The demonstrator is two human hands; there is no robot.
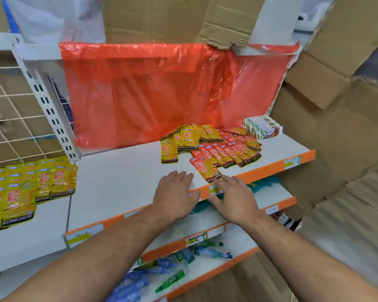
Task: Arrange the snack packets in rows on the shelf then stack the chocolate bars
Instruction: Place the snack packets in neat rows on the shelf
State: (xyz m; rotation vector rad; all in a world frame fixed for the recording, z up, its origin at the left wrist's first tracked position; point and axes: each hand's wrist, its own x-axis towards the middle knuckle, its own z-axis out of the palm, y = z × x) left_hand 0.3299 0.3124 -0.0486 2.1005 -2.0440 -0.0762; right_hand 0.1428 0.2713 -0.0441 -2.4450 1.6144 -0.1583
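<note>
Your left hand (175, 192) and right hand (234, 199) are spread flat, holding nothing, over the white metal shelf (118, 182). The stray red foil snack packet (205, 168) lies at your right fingertips; slide it squarely into the overlapping red packet row (231, 153).

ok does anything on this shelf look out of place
One red packet lies tilted at the front edge of the shelf, out of the red row behind it. The yellow packets beside them sit in a loose, overlapping heap.
</note>
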